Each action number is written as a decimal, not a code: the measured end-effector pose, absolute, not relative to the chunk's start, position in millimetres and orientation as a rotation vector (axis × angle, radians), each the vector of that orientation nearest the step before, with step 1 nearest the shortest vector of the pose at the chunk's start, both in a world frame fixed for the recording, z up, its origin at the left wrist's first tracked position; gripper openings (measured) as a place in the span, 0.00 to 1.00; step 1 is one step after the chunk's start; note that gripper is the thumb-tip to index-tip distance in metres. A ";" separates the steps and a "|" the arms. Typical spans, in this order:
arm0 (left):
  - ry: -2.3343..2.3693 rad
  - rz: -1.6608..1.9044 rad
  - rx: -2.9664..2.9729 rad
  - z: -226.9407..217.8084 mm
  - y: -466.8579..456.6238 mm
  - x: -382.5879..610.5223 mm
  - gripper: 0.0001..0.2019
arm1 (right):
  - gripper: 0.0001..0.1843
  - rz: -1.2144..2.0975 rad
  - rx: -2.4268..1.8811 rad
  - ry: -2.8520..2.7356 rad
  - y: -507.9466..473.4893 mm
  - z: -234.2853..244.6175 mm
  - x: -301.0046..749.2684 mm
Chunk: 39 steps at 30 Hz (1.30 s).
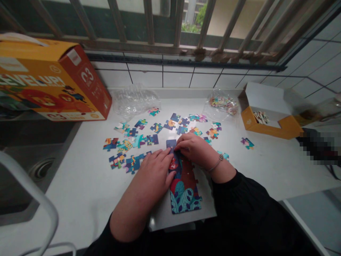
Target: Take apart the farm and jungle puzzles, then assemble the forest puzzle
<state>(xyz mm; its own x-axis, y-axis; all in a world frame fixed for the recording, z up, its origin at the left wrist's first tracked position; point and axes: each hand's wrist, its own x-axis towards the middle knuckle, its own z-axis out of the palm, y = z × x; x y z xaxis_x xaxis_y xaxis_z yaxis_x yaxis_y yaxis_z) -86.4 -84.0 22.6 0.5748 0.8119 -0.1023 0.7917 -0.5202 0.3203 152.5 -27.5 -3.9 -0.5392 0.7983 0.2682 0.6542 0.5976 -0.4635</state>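
The left hand (156, 167) rests flat, fingers slightly spread, against the puzzle (187, 179); the right hand (194, 148) curls over its far end, grip unclear. Pieces (152, 139) lie beyond both.

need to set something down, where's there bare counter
Bare counter: left, between the sink and the loose pieces; right, below the lone piece, beside the right sleeve. Crowded: the middle, with loose pieces beside and beyond the left hand, right hand and joined puzzle.

Dim daylight via window bars (150, 25), soft glare on white counter (80, 160). Sink (16, 192) in shadow. Wide-angle stretch at edges, slightly soft overall. Pixelated patch (321, 146) far right.
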 end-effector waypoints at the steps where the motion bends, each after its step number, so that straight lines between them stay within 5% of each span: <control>1: 1.311 0.095 2.479 21.7 -84.0 -86.7 0.27 | 0.18 0.433 -1.153 -2.374 -28.0 -3.0 152.1; 14: 1.246 0.032 2.442 31.6 -81.6 -87.5 0.26 | 0.15 0.177 -1.517 -1.726 -33.0 13.8 175.0; 39: 1.248 0.046 2.448 33.5 -81.5 -87.8 0.24 | 0.14 0.224 -1.622 -1.665 -30.2 5.7 173.9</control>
